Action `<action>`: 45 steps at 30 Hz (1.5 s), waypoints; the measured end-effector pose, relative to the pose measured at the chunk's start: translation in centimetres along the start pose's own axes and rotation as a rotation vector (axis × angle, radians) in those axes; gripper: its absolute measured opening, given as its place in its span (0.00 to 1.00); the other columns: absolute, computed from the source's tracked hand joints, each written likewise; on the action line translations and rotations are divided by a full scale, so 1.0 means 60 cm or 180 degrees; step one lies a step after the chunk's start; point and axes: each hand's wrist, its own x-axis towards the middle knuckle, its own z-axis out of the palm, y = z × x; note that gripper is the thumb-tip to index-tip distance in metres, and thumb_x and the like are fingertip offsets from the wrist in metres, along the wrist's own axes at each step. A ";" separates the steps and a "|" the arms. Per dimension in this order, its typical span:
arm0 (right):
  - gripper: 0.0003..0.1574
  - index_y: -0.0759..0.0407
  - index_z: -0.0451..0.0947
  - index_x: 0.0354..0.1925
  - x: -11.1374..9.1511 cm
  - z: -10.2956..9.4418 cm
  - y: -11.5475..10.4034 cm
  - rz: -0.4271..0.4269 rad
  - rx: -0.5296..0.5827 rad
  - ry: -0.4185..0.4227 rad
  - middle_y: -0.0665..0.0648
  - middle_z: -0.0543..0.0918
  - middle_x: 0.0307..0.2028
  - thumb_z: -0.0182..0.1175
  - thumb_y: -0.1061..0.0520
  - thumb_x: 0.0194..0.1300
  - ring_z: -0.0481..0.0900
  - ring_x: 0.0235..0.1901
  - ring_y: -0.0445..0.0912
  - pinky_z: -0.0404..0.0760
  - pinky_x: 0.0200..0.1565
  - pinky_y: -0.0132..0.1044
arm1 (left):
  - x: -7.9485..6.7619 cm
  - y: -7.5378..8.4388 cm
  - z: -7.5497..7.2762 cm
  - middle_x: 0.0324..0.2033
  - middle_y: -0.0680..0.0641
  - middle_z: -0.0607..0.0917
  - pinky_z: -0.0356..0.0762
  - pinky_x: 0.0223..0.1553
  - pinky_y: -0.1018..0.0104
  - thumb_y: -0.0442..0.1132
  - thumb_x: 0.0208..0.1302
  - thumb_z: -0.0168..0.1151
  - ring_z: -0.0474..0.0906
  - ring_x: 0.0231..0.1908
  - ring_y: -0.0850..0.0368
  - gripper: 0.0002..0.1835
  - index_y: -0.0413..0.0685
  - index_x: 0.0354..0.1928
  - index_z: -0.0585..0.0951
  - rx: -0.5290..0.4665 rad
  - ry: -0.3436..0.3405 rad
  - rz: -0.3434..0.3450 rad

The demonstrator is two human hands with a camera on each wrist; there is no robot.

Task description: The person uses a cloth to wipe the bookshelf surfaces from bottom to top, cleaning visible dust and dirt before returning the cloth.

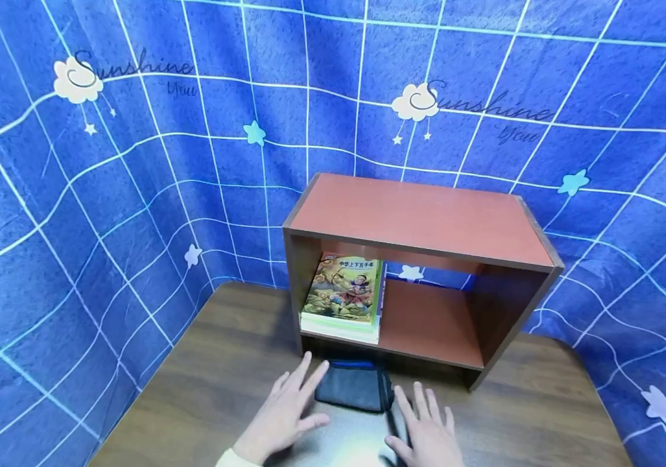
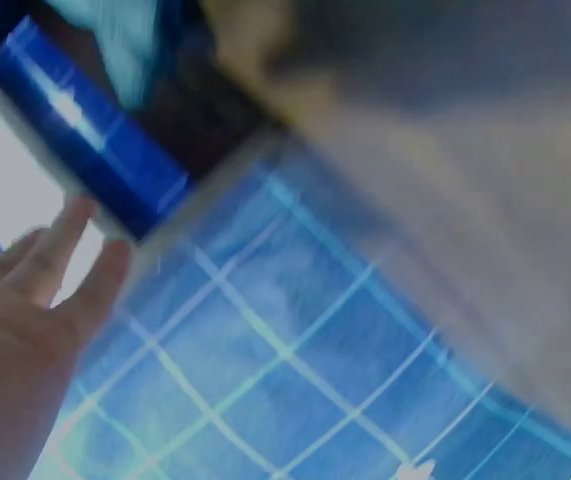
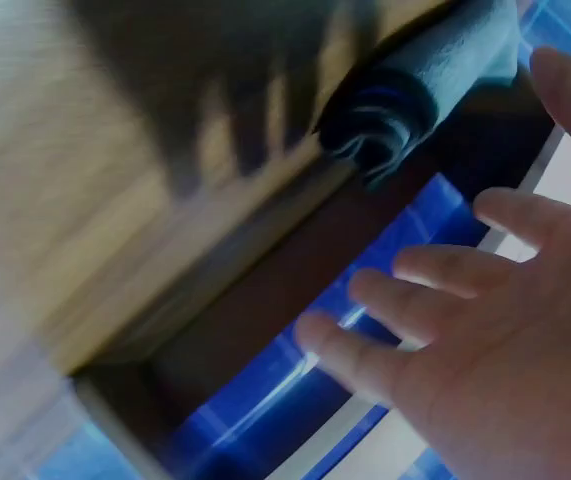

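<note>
A dark grey, rolled or folded cloth (image 1: 351, 388) with a bit of blue at its back edge lies on the table before the shelf. The right wrist view shows the coiled end of this cloth (image 3: 390, 115). My left hand (image 1: 286, 410) is just left of it, fingers spread and holding nothing. To its right is my right hand (image 1: 428, 433), also with fingers apart and nothing held; whether its fingertips touch the cloth I cannot tell. A thin dark strip hangs from the cloth's right end towards me.
A reddish-brown open shelf (image 1: 426, 217) stands on the wooden table (image 1: 192, 389). Books (image 1: 341, 292) with a colourful cover fill the left part of its compartment. A blue gridded curtain (image 1: 134, 162) surrounds the table's back and sides. Bright glare lies on the table between the hands.
</note>
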 end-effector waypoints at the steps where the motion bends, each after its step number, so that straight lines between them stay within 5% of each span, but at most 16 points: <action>1: 0.52 0.51 0.63 0.76 0.005 -0.001 -0.007 -0.0132 -0.0001 -0.0014 0.72 0.60 0.73 0.66 0.33 0.61 0.58 0.70 0.70 0.58 0.59 0.76 | 0.006 -0.008 -0.010 0.73 0.35 0.62 0.66 0.62 0.35 0.64 0.64 0.61 0.69 0.66 0.37 0.46 0.54 0.79 0.60 -0.0015 0.0105 0.0029; 8: 0.41 0.53 0.70 0.72 0.062 0.023 -0.072 -0.1208 -0.0387 0.0274 0.70 0.68 0.69 0.65 0.43 0.65 0.67 0.67 0.66 0.70 0.58 0.67 | 0.087 -0.059 -0.129 0.55 0.44 0.79 0.79 0.51 0.48 0.48 0.65 0.67 0.80 0.50 0.47 0.33 0.43 0.68 0.71 -0.0156 0.1148 0.0194; 12: 0.41 0.50 0.69 0.72 0.106 0.049 -0.093 -0.1393 -0.0600 0.0162 0.67 0.69 0.69 0.63 0.39 0.65 0.67 0.68 0.63 0.70 0.61 0.62 | 0.161 -0.056 -0.208 0.58 0.40 0.74 0.78 0.52 0.48 0.35 0.61 0.67 0.77 0.53 0.45 0.32 0.38 0.66 0.69 -0.0735 0.2064 0.0425; 14: 0.41 0.48 0.70 0.72 0.127 0.062 -0.092 -0.1378 -0.0669 0.0168 0.67 0.70 0.68 0.64 0.39 0.64 0.69 0.66 0.64 0.71 0.61 0.61 | 0.202 -0.046 -0.243 0.65 0.38 0.69 0.75 0.55 0.46 0.32 0.60 0.66 0.72 0.59 0.41 0.35 0.37 0.69 0.66 -0.1109 0.2346 0.0591; 17: 0.42 0.44 0.70 0.71 0.150 0.080 -0.082 -0.1239 -0.0783 0.0279 0.66 0.74 0.64 0.67 0.38 0.61 0.74 0.60 0.65 0.75 0.56 0.60 | 0.259 -0.036 -0.282 0.74 0.39 0.58 0.67 0.62 0.41 0.35 0.63 0.64 0.60 0.69 0.40 0.37 0.40 0.73 0.62 -0.1562 0.2278 0.0796; 21: 0.47 0.40 0.66 0.74 0.164 0.088 -0.071 -0.0905 -0.0695 0.0215 0.65 0.76 0.62 0.69 0.41 0.57 0.76 0.55 0.67 0.75 0.53 0.63 | 0.308 -0.031 -0.313 0.77 0.40 0.56 0.49 0.71 0.41 0.50 0.70 0.63 0.49 0.76 0.45 0.33 0.38 0.69 0.71 -0.1879 0.1765 0.0856; 26: 0.58 0.41 0.60 0.77 0.170 0.087 -0.058 -0.0883 -0.0606 0.0078 0.66 0.76 0.60 0.71 0.48 0.49 0.75 0.53 0.65 0.75 0.50 0.61 | 0.322 -0.014 -0.322 0.66 0.29 0.71 0.45 0.74 0.49 0.51 0.70 0.63 0.50 0.76 0.44 0.28 0.29 0.54 0.79 -0.2137 0.1550 0.0924; 31: 0.51 0.57 0.68 0.67 0.188 0.095 -0.031 -0.0903 -0.0431 0.0738 0.62 0.84 0.41 0.75 0.54 0.44 0.81 0.39 0.59 0.80 0.42 0.52 | 0.331 0.004 -0.308 0.57 0.27 0.76 0.51 0.73 0.51 0.45 0.68 0.66 0.57 0.73 0.41 0.25 0.25 0.48 0.77 -0.2365 0.2013 0.0955; 37: 0.14 0.63 0.81 0.34 0.228 0.101 -0.052 0.0174 0.0524 0.1246 0.65 0.82 0.23 0.70 0.55 0.53 0.82 0.25 0.62 0.78 0.28 0.55 | 0.343 0.013 -0.289 0.54 0.26 0.77 0.51 0.72 0.52 0.40 0.60 0.63 0.57 0.71 0.32 0.21 0.25 0.45 0.75 -0.2540 0.2380 0.0871; 42: 0.19 0.67 0.83 0.25 0.275 0.107 -0.133 0.1229 0.1348 0.1094 0.72 0.83 0.27 0.65 0.50 0.57 0.82 0.29 0.67 0.79 0.33 0.58 | 0.350 0.007 -0.282 0.53 0.27 0.78 0.53 0.72 0.52 0.42 0.59 0.63 0.59 0.71 0.35 0.23 0.26 0.45 0.76 -0.2557 0.2434 0.0838; 45: 0.22 0.70 0.84 0.27 0.300 0.125 -0.190 0.1450 0.1907 0.1023 0.72 0.83 0.29 0.65 0.49 0.56 0.82 0.32 0.65 0.81 0.37 0.55 | 0.362 -0.014 -0.264 0.54 0.33 0.80 0.53 0.72 0.52 0.51 0.62 0.65 0.60 0.71 0.41 0.26 0.31 0.45 0.78 -0.2487 0.2465 0.0847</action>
